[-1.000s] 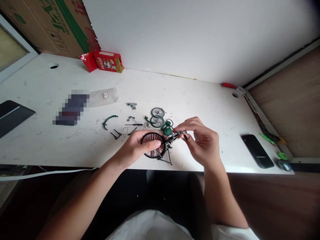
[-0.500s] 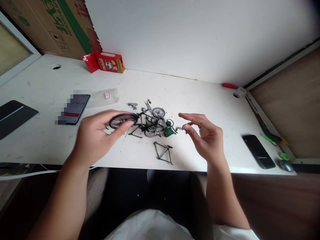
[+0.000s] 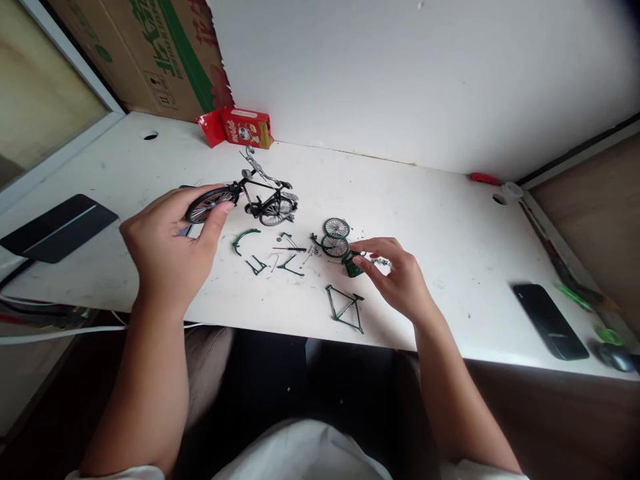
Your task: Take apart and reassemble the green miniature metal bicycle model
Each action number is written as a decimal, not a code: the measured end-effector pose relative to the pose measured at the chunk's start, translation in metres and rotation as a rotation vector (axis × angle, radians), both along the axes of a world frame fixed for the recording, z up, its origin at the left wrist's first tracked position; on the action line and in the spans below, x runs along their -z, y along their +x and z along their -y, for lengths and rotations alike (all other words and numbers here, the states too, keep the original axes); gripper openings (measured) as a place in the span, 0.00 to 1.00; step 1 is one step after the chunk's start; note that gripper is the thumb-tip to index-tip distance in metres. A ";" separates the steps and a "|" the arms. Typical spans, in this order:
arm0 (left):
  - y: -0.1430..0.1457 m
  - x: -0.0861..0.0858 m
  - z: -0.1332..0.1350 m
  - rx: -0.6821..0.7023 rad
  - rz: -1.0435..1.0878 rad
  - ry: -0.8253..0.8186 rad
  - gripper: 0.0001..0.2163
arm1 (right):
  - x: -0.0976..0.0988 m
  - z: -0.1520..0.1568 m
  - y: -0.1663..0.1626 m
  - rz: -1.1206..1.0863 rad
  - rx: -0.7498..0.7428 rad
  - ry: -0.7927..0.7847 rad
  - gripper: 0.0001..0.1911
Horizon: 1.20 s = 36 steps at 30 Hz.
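The person's left hand (image 3: 170,247) is gripping a black model bicycle (image 3: 260,200) by one wheel, thumb and fingers closing narrowly around the rim. The rest of the bicycle is sticking out sideways over the far left part of the desk (image 3: 425,200), and I cannot tell whether it is touching the surface. The right hand (image 3: 395,277) is resting low on the desk with its fingers curling in beside a small green part (image 3: 353,263). Whether those fingertips are pinching anything is not showing.

To my eye, holding the bicycle by a single wheel is risking a twist or a slip, since all its weight is hanging off that rim. The right wrist is also lying near the green frame (image 3: 345,310) and just beside the two loose wheels (image 3: 336,237), so a careless sweep could be scattering the tiny pieces lying between them and the green mudguard (image 3: 245,239).

A red snack box (image 3: 245,127) is lying on its side by the wall with a flap open, its contents hidden. A cardboard box (image 3: 150,53) is leaning behind it, and what it is holding is not visible
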State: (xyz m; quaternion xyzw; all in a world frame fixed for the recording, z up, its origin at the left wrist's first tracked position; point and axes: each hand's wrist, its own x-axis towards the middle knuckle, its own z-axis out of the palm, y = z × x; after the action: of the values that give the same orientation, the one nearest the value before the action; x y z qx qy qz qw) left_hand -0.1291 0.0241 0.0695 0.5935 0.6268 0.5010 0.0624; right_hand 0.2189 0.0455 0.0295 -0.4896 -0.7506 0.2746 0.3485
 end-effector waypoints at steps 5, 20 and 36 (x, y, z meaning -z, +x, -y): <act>0.000 0.002 -0.004 -0.025 0.059 0.036 0.16 | -0.003 -0.006 -0.013 0.032 -0.104 0.018 0.11; -0.016 0.017 -0.016 -0.070 -0.019 0.113 0.12 | -0.006 -0.013 -0.015 0.165 -0.042 0.037 0.12; -0.002 0.023 -0.020 -0.061 0.028 0.231 0.16 | 0.055 0.015 0.060 0.340 0.272 0.151 0.11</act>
State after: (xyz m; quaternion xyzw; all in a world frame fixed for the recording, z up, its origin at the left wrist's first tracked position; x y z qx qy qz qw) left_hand -0.1308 0.0446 0.0461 0.5705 0.5817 0.5797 -0.0130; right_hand 0.2787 0.0307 -0.0252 -0.5981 -0.7439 0.0819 0.2865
